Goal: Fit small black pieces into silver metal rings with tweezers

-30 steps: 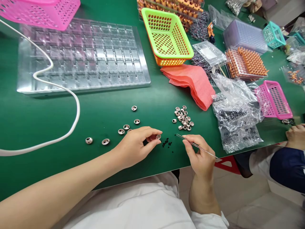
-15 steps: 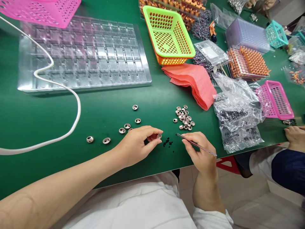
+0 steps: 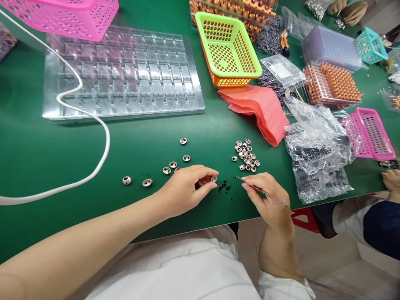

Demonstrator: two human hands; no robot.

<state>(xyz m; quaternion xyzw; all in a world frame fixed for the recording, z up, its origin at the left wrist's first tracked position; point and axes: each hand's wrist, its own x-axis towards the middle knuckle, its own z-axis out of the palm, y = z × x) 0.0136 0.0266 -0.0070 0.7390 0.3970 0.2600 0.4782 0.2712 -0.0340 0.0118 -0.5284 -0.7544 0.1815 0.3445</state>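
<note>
One metal cup [image 3: 213, 179]: pinched between fingers of the left hand [image 3: 184, 189], over the table [image 3: 206, 129]
Tweezers [image 3: 265, 193]: gripped by fingers of the right hand [image 3: 275, 204], dark speck [image 3: 235, 177] at their tip
Black bits [image 3: 223, 187]: between both hands

- The left arm [image 3: 103, 241] is stretched in from the lower left — the left hand [image 3: 187, 189] turned rightward, thumb and forefinger curved into a pinch.
- The right forearm [image 3: 276, 252] is held steeper — the right hand [image 3: 271, 198] angled leftward, also pinched.
</note>
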